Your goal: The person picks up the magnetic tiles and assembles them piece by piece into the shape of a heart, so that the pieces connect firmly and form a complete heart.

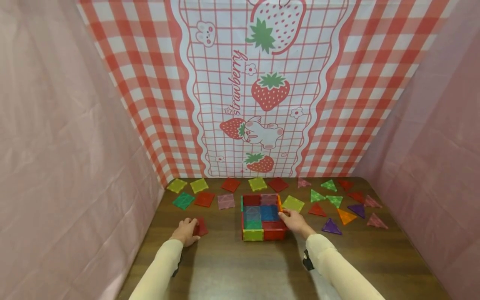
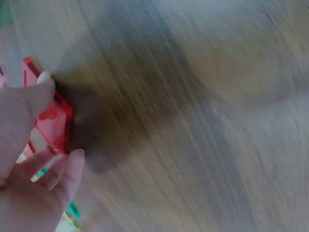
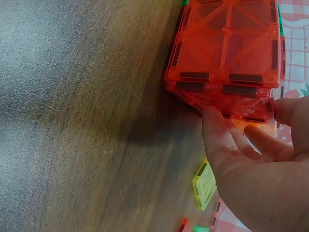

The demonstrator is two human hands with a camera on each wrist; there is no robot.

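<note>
Pinching a red square tile (image 1: 201, 226) flat on the desk (image 1: 232, 266), my left hand (image 1: 185, 231) sits left of the low tile box (image 1: 261, 217). My right hand (image 1: 294, 221) grips the box's orange right wall (image 3: 227, 43). Loose squares and triangles lie beyond, near the strawberry cloth (image 1: 262, 83).

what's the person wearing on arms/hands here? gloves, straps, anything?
No gloves: left hand and right hand are bare. Both arms wear long, cream, close-fitting sleeves reaching the wrists. A dark device sits under each wrist, presumably the wrist cameras. No rings visible.
</note>
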